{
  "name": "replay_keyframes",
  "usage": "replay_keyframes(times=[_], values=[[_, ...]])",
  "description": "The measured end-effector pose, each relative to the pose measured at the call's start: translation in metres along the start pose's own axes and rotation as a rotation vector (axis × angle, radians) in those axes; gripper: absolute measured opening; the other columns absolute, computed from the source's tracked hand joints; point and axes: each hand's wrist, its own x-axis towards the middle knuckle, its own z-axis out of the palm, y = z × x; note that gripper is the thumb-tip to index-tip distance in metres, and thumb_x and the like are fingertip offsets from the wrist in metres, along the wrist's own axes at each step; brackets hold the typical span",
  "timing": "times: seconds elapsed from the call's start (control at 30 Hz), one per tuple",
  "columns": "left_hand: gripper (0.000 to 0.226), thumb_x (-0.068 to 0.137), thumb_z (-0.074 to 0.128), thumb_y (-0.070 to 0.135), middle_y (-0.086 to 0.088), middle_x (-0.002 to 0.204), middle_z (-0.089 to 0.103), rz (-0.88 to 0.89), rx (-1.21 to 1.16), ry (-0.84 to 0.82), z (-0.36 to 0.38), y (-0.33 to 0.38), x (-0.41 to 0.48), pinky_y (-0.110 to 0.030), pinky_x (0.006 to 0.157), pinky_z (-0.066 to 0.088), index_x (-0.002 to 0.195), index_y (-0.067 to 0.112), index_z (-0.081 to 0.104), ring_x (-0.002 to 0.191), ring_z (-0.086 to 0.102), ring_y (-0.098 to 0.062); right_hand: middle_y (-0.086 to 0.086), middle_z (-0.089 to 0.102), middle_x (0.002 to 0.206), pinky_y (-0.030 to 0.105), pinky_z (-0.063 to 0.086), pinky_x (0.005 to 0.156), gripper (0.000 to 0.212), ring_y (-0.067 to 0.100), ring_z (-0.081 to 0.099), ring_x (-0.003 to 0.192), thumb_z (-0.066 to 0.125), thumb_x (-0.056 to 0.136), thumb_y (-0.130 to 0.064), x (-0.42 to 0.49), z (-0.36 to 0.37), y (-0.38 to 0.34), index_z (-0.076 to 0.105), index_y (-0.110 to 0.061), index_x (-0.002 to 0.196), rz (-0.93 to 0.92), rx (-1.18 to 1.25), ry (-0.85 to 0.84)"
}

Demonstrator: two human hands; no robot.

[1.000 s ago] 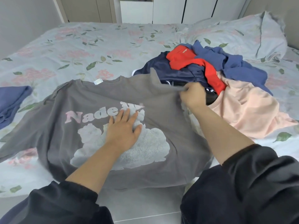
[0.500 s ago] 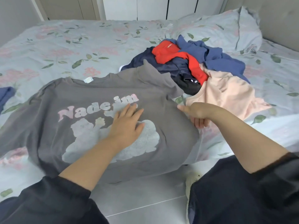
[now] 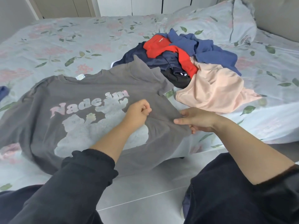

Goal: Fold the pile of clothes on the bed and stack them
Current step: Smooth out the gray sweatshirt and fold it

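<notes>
Grey tee (image 3: 84, 97) lies print-up on the near edge of the bed (image 3: 64, 46), right hand (image 3: 197, 120) pinching its right side and left hand (image 3: 137, 113) bunching the cloth just beside, guessing to tug that side smooth for folding, unfolded pile (image 3: 202, 62) far right

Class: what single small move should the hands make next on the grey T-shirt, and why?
Probably carry the side edge across the print. The right hand pinches the grey T-shirt at that edge, the left hand seems to pinch the cloth nearby, and the shirt lies spread.
</notes>
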Motion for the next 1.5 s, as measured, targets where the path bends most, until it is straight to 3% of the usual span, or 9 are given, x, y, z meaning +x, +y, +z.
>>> replay_keyframes(times=[0.23,0.33,0.53,0.67,0.83,1.03,1.2,1.3,1.5], values=[[0.047,0.087,0.064,0.012,0.012,0.084,0.048,0.235,0.232,-0.353,-0.002,0.011,-0.004,-0.016,0.069,0.042,0.126,0.035,0.054,0.062,0.044,-0.001,0.001,0.074,0.090,0.024,0.052,0.081,0.017,0.012,0.069,0.087,0.053,0.091,-0.009,0.008,0.013,0.003,0.067,-0.006,0.100,-0.078,0.249,-0.085],[0.014,0.087,0.064,0.013,0.009,0.074,0.048,0.282,0.392,-0.279,0.001,0.013,0.001,-0.029,0.071,0.044,0.098,0.019,0.070,0.065,0.045,-0.008,0.002,0.073,0.095,0.023,0.055,0.077,0.027,0.012,0.069,0.088,0.047,0.096,-0.020,0.009,0.011,0.002,0.062,-0.006,0.113,-0.052,0.344,-0.082],[0.022,0.094,0.045,-0.002,0.001,0.067,0.057,-0.089,-0.181,-0.078,-0.003,0.003,0.009,-0.016,0.055,0.039,0.093,0.011,0.063,0.053,0.047,-0.005,0.018,0.064,0.119,0.041,0.048,0.099,0.046,0.026,0.062,0.104,0.066,0.079,-0.020,0.009,0.020,0.009,0.058,0.001,0.119,0.047,0.139,-0.258],[0.024,0.097,0.041,-0.001,-0.003,0.072,0.059,-0.156,-0.317,-0.062,-0.005,0.000,0.008,-0.016,0.055,0.040,0.093,0.010,0.061,0.051,0.047,-0.003,0.003,0.065,0.117,0.022,0.050,0.092,0.030,0.014,0.063,0.108,0.060,0.087,0.002,0.011,0.032,0.019,0.060,-0.011,0.114,0.069,0.018,-0.355],[0.022,0.098,0.042,0.002,-0.003,0.083,0.066,-0.218,-0.425,-0.012,-0.008,0.000,0.006,-0.024,0.071,0.050,0.098,0.010,0.062,0.072,0.061,-0.013,-0.004,0.071,0.099,0.022,0.055,0.073,0.016,0.009,0.069,0.089,0.049,0.097,-0.020,0.005,0.023,0.015,0.060,-0.015,0.106,0.174,0.061,-0.332],[0.034,0.092,0.049,-0.001,0.003,0.079,0.062,-0.090,-0.236,-0.125,-0.013,0.013,0.002,-0.014,0.060,0.046,0.121,0.016,0.055,0.065,0.057,-0.008,-0.009,0.073,0.079,0.023,0.055,0.071,0.025,0.010,0.071,0.071,0.055,0.092,-0.044,-0.005,0.008,0.009,0.059,-0.020,0.094,0.346,-0.720,-0.364],[0.037,0.093,0.047,0.003,0.000,0.110,0.062,0.084,0.146,-0.027,-0.034,0.002,-0.008,-0.019,0.086,0.041,0.127,0.016,0.056,0.096,0.055,-0.011,0.010,0.070,0.063,0.028,0.052,0.055,0.054,0.021,0.061,0.050,0.044,0.097,-0.041,0.009,0.009,-0.012,0.066,0.003,0.076,0.005,-0.434,0.251],[0.042,0.100,0.043,0.023,-0.001,0.146,0.041,0.135,0.517,-0.168,-0.039,-0.014,-0.016,-0.023,0.108,0.018,0.142,0.019,0.043,0.135,0.029,-0.020,0.015,0.068,0.078,0.035,0.049,0.073,0.058,0.029,0.059,0.071,0.036,0.097,-0.046,0.033,0.019,-0.026,0.064,0.000,0.076,-0.067,-0.594,0.675],[0.050,0.101,0.038,0.036,0.004,0.158,0.016,0.256,0.654,-0.260,-0.037,-0.030,-0.032,-0.026,0.116,0.000,0.149,0.027,0.027,0.146,0.004,-0.011,0.014,0.064,0.097,0.034,0.044,0.083,0.035,0.034,0.056,0.102,0.050,0.089,-0.041,0.074,0.046,-0.033,0.054,-0.011,0.071,0.052,-0.779,0.649]])
